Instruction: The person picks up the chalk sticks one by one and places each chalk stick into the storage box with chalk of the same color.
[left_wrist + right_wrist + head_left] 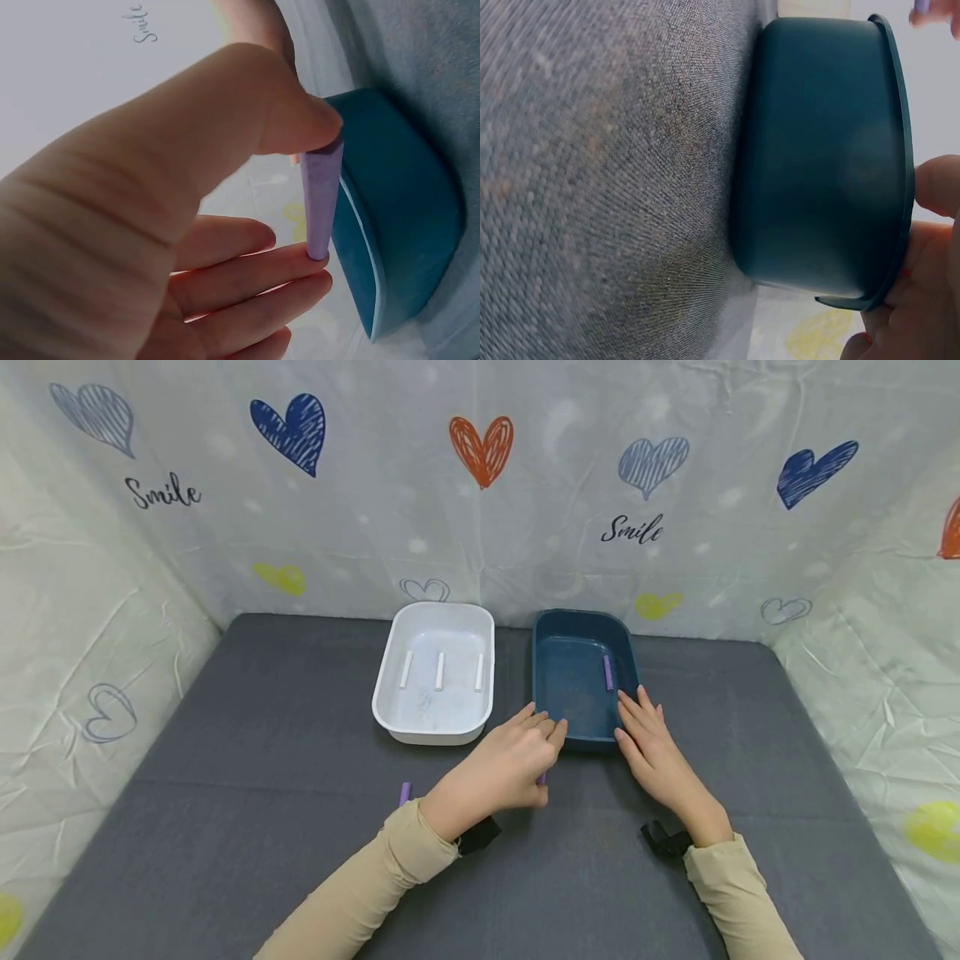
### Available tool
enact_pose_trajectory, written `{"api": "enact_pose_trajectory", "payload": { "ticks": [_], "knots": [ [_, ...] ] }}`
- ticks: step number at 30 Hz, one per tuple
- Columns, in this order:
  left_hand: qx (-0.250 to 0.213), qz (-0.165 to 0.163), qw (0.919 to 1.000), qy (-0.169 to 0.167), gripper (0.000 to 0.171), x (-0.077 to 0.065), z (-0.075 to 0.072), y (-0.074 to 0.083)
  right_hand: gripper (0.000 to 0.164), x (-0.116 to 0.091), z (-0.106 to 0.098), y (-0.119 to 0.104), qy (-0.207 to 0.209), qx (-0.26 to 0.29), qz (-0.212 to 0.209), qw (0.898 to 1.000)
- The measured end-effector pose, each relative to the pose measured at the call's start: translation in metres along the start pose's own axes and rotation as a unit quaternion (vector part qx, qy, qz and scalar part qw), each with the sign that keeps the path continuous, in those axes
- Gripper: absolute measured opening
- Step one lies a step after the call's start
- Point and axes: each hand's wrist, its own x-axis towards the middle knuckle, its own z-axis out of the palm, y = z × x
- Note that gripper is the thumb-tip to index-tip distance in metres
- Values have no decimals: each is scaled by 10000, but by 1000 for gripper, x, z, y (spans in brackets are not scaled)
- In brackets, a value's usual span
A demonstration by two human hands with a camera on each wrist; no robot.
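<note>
My left hand (506, 764) pinches a purple chalk stick (322, 199) end to end between thumb and fingertips. It is in front of the teal tray (573, 718), overlapping the tray's near left corner in the head view. My right hand (656, 756) rests at the tray's near right corner with fingers extended, and its thumb (939, 184) lies against the rim. Inside the teal tray, another purple chalk stick (608, 673) lies along the right side. A further purple chalk stick (406, 792) lies on the table, partly hidden by my left forearm.
Left of the teal tray stands a white tray (435, 733) with three white chalk sticks (440, 671) lying apart in it. Both trays sit near the back edge of the grey cloth-covered table (300, 702). A white curtain (390, 518) printed with hearts hangs behind.
</note>
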Motion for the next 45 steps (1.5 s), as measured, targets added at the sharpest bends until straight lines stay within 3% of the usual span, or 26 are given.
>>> {"api": "enact_pose_trajectory", "payload": {
  "ticks": [13,23,34,41,45],
  "knots": [
    [-97,-163,9996,207,78,30,-4,-11,50,0,4,1,158,6,-75,9998],
    [-411,-430,9982,-44,75,56,-8,-25,50,0,5,2,205,2,-68,9998],
    [-424,-364,9984,-96,68,88,-16,-39,49,1,5,4,214,39,-91,9997],
    [-809,-378,9959,-127,30,105,-13,-46,49,1,6,4,193,37,-72,9998],
    [-1067,-523,9927,-195,29,113,-13,-52,50,0,6,4,153,55,-52,9999]
  ]
}}
